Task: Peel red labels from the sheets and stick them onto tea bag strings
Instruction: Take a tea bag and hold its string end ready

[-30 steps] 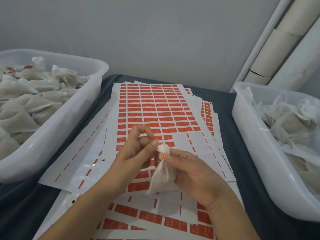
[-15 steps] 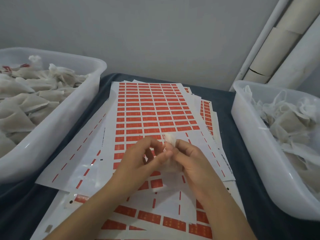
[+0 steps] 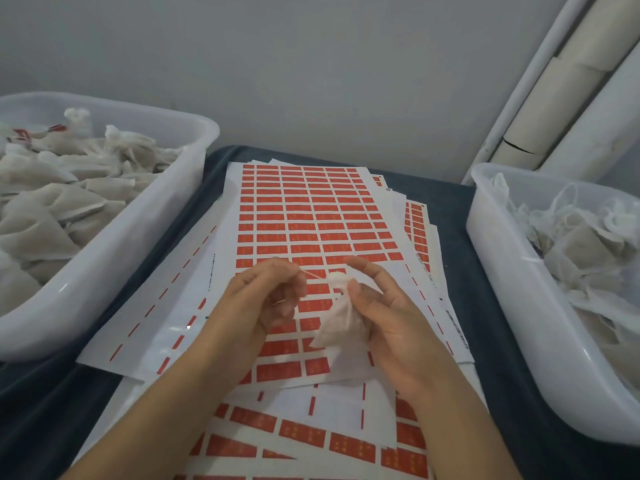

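Head view looks down on a dark surface [image 3: 460, 271] spread with label sheets [image 3: 311, 216]; the top sheet has its far rows of red labels intact, while its near right part and the sheet at left show bare backing with only thin red slivers, so many labels are already peeled off. The right hand [image 3: 391, 317] holds a tea bag [image 3: 337, 320], its grip curled round the gathered neck; the left hand [image 3: 256, 299] pinches the string [image 3: 313, 276] drawn taut from the bag's top. Whether a label is stuck on this string I cannot tell; none shows clearly between the fingers. The left tub [image 3: 145, 244] is heaped with bags, a few showing red tags at its far corner, which suggests finished work; the right tub [image 3: 502, 271] holds bags with loose white strings and no red visible, likely those left to do. Judging by both heaps, the job is mid-course, with plenty of labels and bags remaining.
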### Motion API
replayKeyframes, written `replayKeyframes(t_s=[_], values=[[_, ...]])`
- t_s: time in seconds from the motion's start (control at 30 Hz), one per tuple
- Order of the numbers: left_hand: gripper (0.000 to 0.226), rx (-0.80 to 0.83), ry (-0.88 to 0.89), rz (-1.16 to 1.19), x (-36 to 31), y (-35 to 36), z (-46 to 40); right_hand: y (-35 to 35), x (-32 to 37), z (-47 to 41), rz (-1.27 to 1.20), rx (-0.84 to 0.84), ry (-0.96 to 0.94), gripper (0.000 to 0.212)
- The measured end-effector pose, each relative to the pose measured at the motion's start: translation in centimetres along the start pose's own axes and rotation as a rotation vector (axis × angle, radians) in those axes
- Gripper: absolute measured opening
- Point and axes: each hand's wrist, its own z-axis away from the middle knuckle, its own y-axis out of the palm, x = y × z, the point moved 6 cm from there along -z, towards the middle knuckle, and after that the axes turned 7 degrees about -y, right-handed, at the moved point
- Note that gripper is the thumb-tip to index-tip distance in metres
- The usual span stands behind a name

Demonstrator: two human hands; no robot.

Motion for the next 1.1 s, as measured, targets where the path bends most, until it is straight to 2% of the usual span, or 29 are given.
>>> replayKeyframes(t_s=[0.07, 0.13, 0.3, 0.4, 0.53, 0.6, 0.7, 0.77, 0.83, 0.87, 0.93, 1.03, 1.1], values=[[0.026, 0.006, -0.074, 0.21, 0.1, -0.6, -0.4, 0.3, -0.2, -0.1, -0.027, 0.035, 0.017, 0.034], [0.012, 0.021, -0.104, 0.387, 0.1, -0.8, -0.6, 0.4, -0.4, -0.2, 0.019, 0.054, 0.026, 0.037], [0.009, 0.041, -0.089, 0.591, -0.4, -1.1, -0.7, 0.5, -0.8, -0.4, 0.079, 0.081, 0.039, 0.04], [0.008, 0.03, -0.101, 0.617, 0.1, -0.8, -0.6, 0.8, -1.1, -0.2, 0.137, 0.098, 0.051, 0.04], [0.019, 0.122, -0.116, 0.374, 0.8, 0.3, -0.5, 0.5, -0.8, 0.0, 0.331, 0.067, 0.062, 0.033], [0.02, 0.163, -0.068, 0.379, 0.3, 0.5, -0.2, -1.0, 0.1, -0.4, 0.512, -0.06, 0.025, 0.026], [0.021, 0.075, 0.005, 0.446, -0.8, -0.3, 0.1, -5.7, 2.0, -0.5, 0.839, -0.415, -0.037, 0.033], [0.034, -0.006, 0.038, 0.363, -1.2, -0.6, 0.1, -8.0, 1.8, -0.2, 1.002, -0.497, 0.093, 0.045], [0.048, -0.112, 0.059, 0.091, -1.1, -0.8, 0.2, -8.8, 1.1, -0.1, 1.11, -0.482, 0.188, 0.052], [0.043, -0.127, 0.092, -0.094, -1.0, -0.4, 0.5, -8.8, 0.8, -0.1, 1.135, -0.477, 0.198, 0.055], [0.017, -0.137, 0.178, -0.393, -0.8, 0.9, 0.8, -8.9, 0.8, -0.1, 1.157, -0.488, 0.19, 0.058], [0.028, -0.144, 0.297, -0.719, 0.3, 2.0, 0.7, -9.0, 1.0, 0.0, 1.198, -0.487, 0.208, 0.062], [0.03, -0.151, 0.324, -0.783, 0.6, 2.0, 0.6, -8.8, 1.1, 0.1, 1.247, -0.47, 0.221, 0.068]])
